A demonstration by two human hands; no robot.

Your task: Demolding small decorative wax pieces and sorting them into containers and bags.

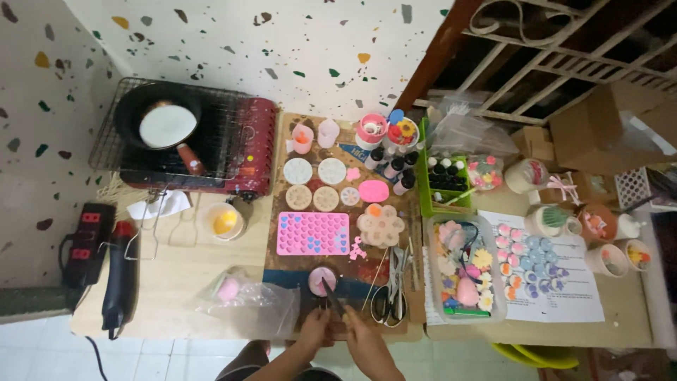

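Two hands work a small pink round piece at the near edge of a crowded craft table.

The light wooden table (pixel 176 282) carries, far left, a red portable gas stove (pixel 240 144) with a black pan (pixel 159 116) on its wire rack. At centre lies a brown work board (pixel 282 261), and on it a pink rectangular silicone mould with heart cavities (pixel 312 233). To the right stands a clear plastic box of coloured flower shapes (pixel 465 271). At the left edge lies a black heat gun (pixel 118 279). On the near part of the board sits the small pink round piece (pixel 321 280). The left hand (pixel 314 328) is curled just near of it; what it grips cannot be told. The right hand (pixel 363 337) has its fingers closed around a thin dark tool (pixel 331 296), whose tip touches the pink piece.
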